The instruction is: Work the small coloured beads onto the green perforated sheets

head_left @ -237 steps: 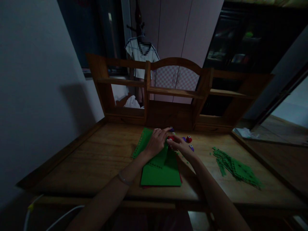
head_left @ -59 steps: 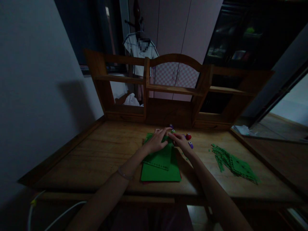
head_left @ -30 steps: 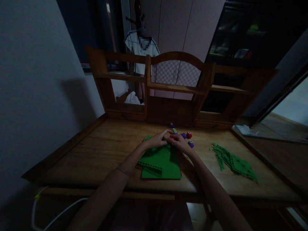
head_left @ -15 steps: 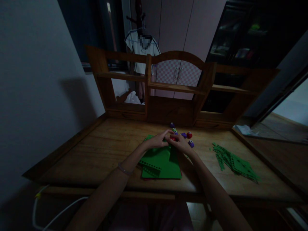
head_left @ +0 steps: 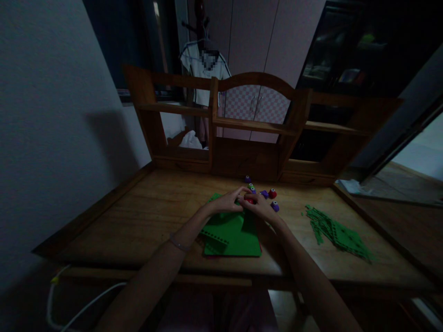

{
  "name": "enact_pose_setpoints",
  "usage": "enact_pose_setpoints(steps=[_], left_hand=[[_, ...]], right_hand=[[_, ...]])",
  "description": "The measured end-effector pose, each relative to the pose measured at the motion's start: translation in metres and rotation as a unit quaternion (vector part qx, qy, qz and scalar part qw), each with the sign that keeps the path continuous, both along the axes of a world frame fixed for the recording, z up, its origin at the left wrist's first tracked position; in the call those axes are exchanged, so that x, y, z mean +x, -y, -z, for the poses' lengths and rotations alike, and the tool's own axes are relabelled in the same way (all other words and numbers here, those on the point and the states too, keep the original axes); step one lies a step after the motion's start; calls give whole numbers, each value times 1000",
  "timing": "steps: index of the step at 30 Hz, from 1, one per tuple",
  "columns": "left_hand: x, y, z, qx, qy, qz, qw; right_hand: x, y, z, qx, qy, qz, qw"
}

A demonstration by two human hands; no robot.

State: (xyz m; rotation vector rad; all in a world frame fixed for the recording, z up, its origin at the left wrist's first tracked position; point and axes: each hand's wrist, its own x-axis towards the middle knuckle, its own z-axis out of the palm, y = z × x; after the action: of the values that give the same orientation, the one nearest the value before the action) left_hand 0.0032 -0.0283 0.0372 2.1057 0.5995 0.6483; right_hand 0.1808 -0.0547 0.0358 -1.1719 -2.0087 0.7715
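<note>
My left hand is closed over the upper part of a green sheet with a row of punched holes along its near edge. That edge is lifted above a stack of plain green sheets. Beside it, my right hand is wrapped round a small red craft punch, and the fingertips of both hands meet there. My fingers hide most of the punch and where the sheet enters it. Just beyond my hands lie a red punch and several purple punches, with a green one among them.
Green punched scraps lie in a loose heap on the right of the wooden desk. A wooden shelf unit stands along the back edge. A white cable hangs at the front left.
The near edge of the perforated green sheet has shifted slightly left, and its shadow on the stack has changed. Both hands stay almost in place around the red punch.
</note>
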Motion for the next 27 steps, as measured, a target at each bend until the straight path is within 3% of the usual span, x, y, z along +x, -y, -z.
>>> enact_pose_setpoints(steps=[12,21,27], left_hand=[[-1,0,0,5,8,15,1000],[0,1,1,9,-3,-9,1000],[0,-2,2,29,40,-8,999]], right_hand=[[0,0,-1,12,9,3,1000],[2,0,0,13,25,2,1000],[3,0,0,21,32,13,999]])
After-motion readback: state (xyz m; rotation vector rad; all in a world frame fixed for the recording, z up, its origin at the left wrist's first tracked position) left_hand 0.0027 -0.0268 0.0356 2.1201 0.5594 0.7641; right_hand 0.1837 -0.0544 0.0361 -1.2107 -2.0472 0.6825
